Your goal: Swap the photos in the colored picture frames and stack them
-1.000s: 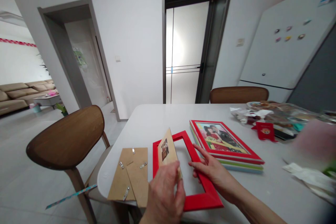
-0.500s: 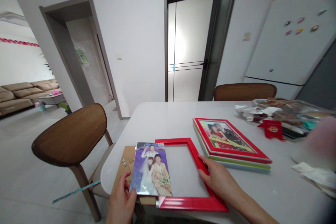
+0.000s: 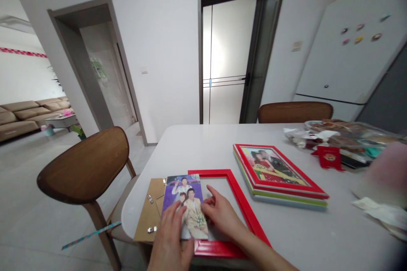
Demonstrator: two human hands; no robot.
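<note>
A wedding photo (image 3: 195, 220) with a purple background lies over the left part of a red picture frame (image 3: 241, 203). My left hand (image 3: 171, 237) rests on the photo's lower left, its fingers stretched out and the thumb near the bottom edge. At the photo's right edge, my right hand (image 3: 222, 216) touches it with fingertips, index finger extended and fingers apart. It reaches across the frame's opening. Partly under the photo on the left is a brown backing board (image 3: 148, 211) with small metal clips (image 3: 151, 229). My left hand hides the photo's lower left corner.
A stack of framed pictures (image 3: 282, 173), red on top, lies to the right. Beyond it are a red packet (image 3: 330, 158), crumpled tissue and plastic-wrapped items (image 3: 359, 131). A wooden chair (image 3: 85, 165) stands left of the white table (image 3: 190, 144), another chair (image 3: 295, 112) behind it.
My right hand has left the frame's right side and moved left to the photo's edge. My left hand has shifted right, from the photo's lower left corner onto its surface.
</note>
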